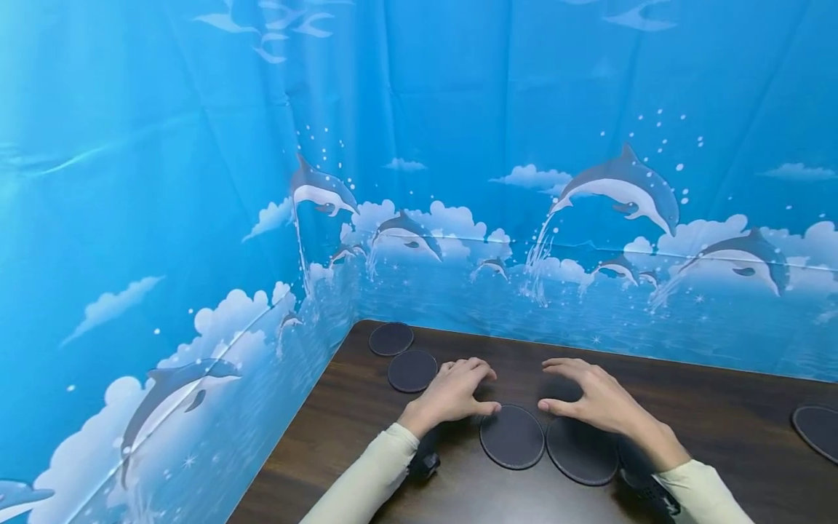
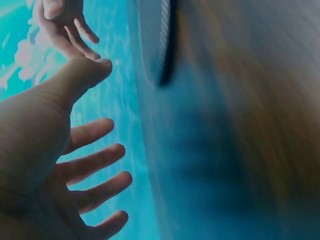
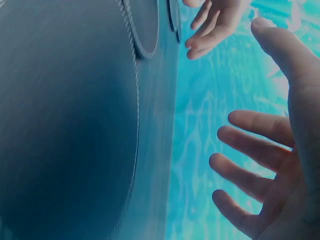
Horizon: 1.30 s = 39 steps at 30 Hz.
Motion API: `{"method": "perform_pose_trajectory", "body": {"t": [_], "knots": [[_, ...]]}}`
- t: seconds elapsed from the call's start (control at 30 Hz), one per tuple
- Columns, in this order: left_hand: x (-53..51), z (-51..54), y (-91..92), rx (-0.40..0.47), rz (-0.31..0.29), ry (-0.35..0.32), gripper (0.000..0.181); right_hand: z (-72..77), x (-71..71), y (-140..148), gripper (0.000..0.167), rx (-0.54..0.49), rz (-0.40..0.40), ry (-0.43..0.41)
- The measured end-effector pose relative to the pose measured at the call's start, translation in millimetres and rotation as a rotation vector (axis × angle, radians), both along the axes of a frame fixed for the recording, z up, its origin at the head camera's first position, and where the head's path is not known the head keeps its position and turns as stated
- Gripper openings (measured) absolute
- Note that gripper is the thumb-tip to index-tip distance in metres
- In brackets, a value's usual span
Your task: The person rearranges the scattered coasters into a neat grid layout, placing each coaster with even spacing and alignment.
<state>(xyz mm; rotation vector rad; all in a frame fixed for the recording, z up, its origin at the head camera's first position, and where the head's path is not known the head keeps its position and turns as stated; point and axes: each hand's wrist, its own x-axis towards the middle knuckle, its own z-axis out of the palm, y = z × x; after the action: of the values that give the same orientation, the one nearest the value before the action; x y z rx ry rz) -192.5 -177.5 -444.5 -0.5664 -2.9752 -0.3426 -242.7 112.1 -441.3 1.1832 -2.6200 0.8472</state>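
Observation:
My left hand (image 1: pixel 456 391) hovers above the dark table with its thumb and fingers spread and nothing between them. Facing it, my right hand (image 1: pixel 592 397) is held the same way, palm inward, also holding nothing. Beneath the gap between them lies a round black coaster (image 1: pixel 513 438) with a stitched rim. A second coaster (image 1: pixel 583 455) sits directly to its right, under the right hand. In the right wrist view the outstretched right fingers (image 3: pixel 250 175) stand apart from the large coaster (image 3: pixel 70 125). The left wrist view shows the left fingers (image 2: pixel 97 160) spread beside the table.
Two more black coasters, one nearer (image 1: pixel 412 371) and one in the far corner (image 1: pixel 391 339), lie at the table's left. Another coaster (image 1: pixel 818 431) is cut off at the right edge. A blue dolphin-print curtain (image 1: pixel 458 145) hangs along the back and left of the table (image 1: pixel 740 429).

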Motion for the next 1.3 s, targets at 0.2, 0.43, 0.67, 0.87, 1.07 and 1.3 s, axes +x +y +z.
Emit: {"method": "perform_pose_trajectory", "body": {"t": [0.2, 0.43, 0.67, 0.87, 1.07, 1.3], "knots": [[5.7, -12.3, -41.2, 0.073, -0.008, -0.022, 0.054, -13.6, 6.4, -27.4, 0.068, 0.012, 0.027, -0.043], [-4.8, -2.9, -84.3, 0.170, 0.023, -0.093, 0.066, -13.4, 3.3, -55.7, 0.075, 0.040, 0.062, -0.079], [-6.7, 0.1, -124.7, 0.164, 0.117, -0.117, 0.076, -19.1, 2.4, -85.5, 0.078, 0.110, 0.144, -0.081], [-4.7, 11.6, -149.5, 0.111, 0.179, -0.168, 0.090, -12.4, -4.1, -108.9, 0.085, 0.154, 0.128, -0.066], [-7.1, 20.1, -162.6, 0.030, 0.231, -0.207, 0.096, -5.4, -15.6, -128.1, 0.092, 0.215, 0.112, -0.101], [-4.3, 25.5, -169.8, 0.010, 0.248, -0.232, 0.094, -3.5, -27.1, -151.7, 0.096, 0.278, 0.127, -0.131]]}}
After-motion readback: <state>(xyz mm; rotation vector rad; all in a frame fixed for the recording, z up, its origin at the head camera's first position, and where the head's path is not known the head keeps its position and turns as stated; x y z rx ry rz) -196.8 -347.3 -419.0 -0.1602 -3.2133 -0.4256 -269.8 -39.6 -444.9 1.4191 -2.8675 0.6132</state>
